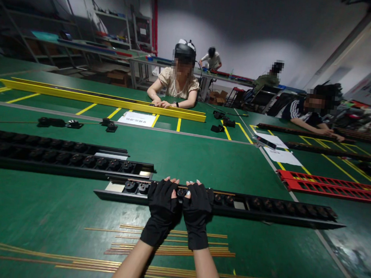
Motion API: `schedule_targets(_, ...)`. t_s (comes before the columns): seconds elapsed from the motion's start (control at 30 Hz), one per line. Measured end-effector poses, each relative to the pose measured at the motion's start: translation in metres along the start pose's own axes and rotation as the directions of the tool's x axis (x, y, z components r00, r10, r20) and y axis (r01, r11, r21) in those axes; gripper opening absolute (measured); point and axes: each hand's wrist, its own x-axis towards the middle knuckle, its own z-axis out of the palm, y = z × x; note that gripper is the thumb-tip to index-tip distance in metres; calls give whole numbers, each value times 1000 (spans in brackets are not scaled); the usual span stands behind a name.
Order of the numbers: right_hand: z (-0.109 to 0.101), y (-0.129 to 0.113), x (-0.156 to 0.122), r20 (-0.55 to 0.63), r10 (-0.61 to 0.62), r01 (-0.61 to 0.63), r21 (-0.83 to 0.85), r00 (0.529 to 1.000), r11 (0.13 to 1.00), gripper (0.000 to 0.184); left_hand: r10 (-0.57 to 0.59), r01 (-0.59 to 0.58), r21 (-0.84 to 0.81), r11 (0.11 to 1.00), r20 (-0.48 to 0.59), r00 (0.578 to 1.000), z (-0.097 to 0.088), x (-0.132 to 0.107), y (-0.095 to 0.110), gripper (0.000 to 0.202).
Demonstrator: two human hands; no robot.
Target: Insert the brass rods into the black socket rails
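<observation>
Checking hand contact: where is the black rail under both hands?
In the head view, the black rail lies across the centre, beneath the left hand and right hand, beyond the rods, its left end in front of another black rail.

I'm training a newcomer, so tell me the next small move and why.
Probably press down on the thin rod: it appears to lie along the far side of the black channel, where the left hand and right hand rest.
</observation>
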Motion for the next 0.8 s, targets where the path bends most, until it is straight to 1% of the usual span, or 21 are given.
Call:
schedule_targets(0.13,0,-1,1,-8,-8,8,14,1000,1000,32,-8,8,-15,1000,11,1000,-1,1,0,33)
schedule_targets(0.33,0,-1,1,-15,-12,12,7,1000,1000,32,17,-17,-11,1000,-2,1000,-1,2,0,31)
schedule_targets(0.6,0,0,1,-9,-4,4,1,1000,1000,32,-24,24,-26,999,7,1000,0,0,1,32)
schedule_targets(0.8,0,0,0,-2,-13,13,-9,1000,1000,31,-14,14,-16,1000,2,1000,0,1,1,32)
